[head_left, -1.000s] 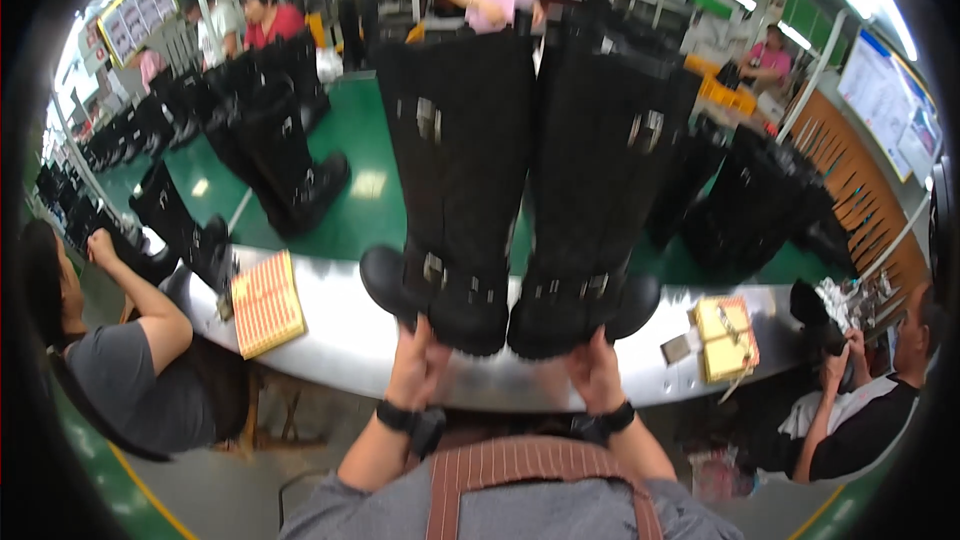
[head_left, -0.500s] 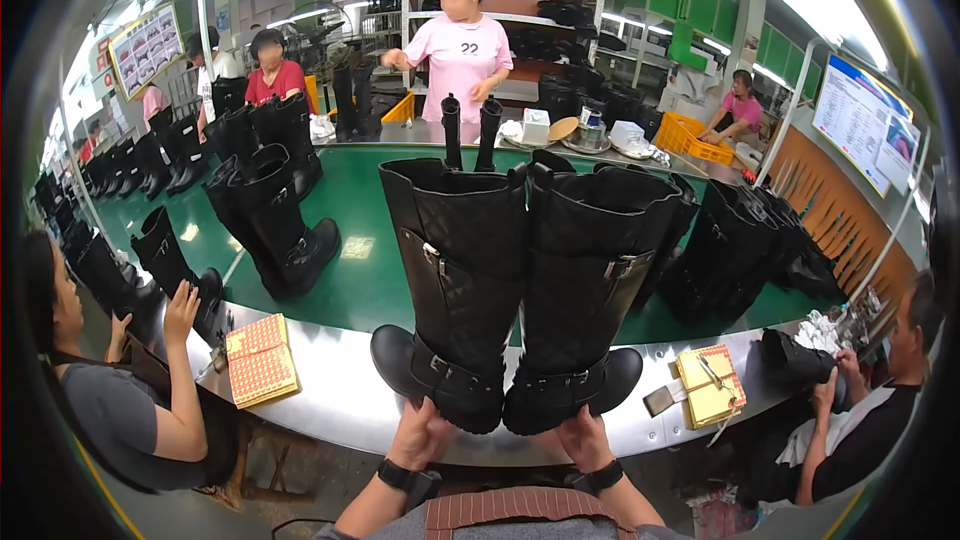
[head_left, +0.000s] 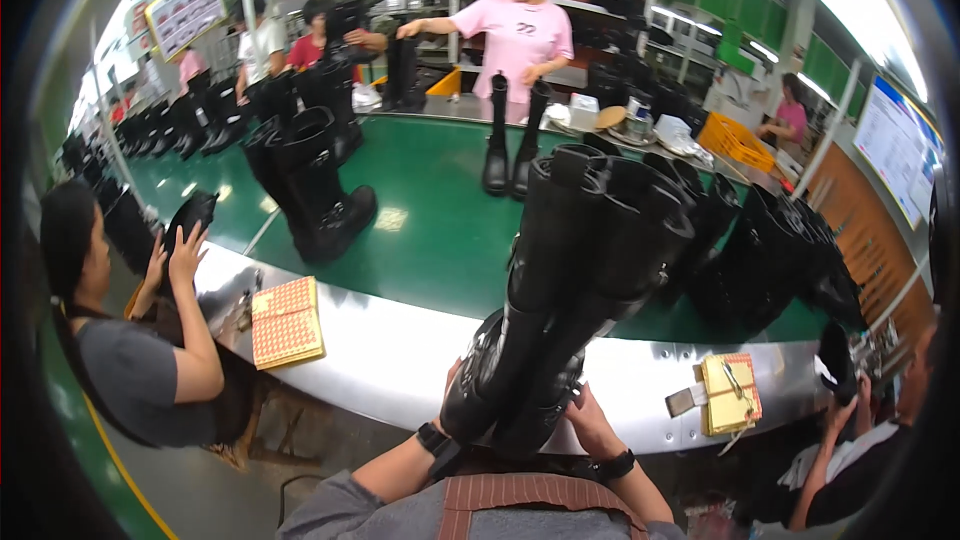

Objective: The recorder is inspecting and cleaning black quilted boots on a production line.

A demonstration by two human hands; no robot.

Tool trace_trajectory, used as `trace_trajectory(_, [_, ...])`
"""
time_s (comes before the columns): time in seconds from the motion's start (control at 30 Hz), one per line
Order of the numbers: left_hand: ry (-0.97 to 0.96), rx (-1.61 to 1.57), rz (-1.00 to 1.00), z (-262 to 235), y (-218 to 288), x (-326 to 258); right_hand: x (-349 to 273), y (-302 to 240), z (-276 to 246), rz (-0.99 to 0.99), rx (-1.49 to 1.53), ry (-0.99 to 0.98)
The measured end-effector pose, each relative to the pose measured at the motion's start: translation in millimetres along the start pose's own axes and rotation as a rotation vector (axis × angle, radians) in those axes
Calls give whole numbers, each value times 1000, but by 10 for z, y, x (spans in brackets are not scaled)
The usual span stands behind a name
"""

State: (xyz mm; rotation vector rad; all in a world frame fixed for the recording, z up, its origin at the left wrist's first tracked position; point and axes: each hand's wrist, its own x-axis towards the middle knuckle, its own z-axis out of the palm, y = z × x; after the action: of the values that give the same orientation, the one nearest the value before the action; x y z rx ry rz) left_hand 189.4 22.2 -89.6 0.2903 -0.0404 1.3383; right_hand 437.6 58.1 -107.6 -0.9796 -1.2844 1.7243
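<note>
A pair of tall black boots (head_left: pixel 575 280) with buckle straps leans away from me, feet near my chest and shafts tipped out over the green belt (head_left: pixel 440 210). My left hand (head_left: pixel 452 380) grips the foot of the left boot; only a sliver of the hand shows beside it. My right hand (head_left: pixel 592 420) holds the foot of the right boot from the side. Both wrists wear black bands. The boot soles are hidden behind the feet.
A metal rim (head_left: pixel 400 360) edges the belt, with a checked orange pad (head_left: pixel 286 322) and a yellow notepad (head_left: pixel 730 392) on it. More black boots (head_left: pixel 310 180) stand on the belt. A seated person (head_left: pixel 130 340) at left handles a boot; another person (head_left: pixel 520 40) stands across.
The boot pair has tipped from upright on the rim to leaning away over the belt, feet lifted toward me. My hands stayed on the feet. The view has dropped.
</note>
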Motion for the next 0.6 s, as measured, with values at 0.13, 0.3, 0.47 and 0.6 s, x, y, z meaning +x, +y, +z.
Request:
trace_trajectory(0.13, [271,638,104,194,33,10,-55,-352,21,-224,-406,225])
trace_trajectory(0.3, [89,227,-45,83,131,19,-314,-2024,-429,-987,-790,338])
trace_trajectory(0.47, [182,-252,-400,-208,116,17,-316,-3286,-104,-993,-1296,-61])
trace_trajectory(0.6, [189,-241,-521,-187,94,38,-167,-3637,358,-821,-1259,-552])
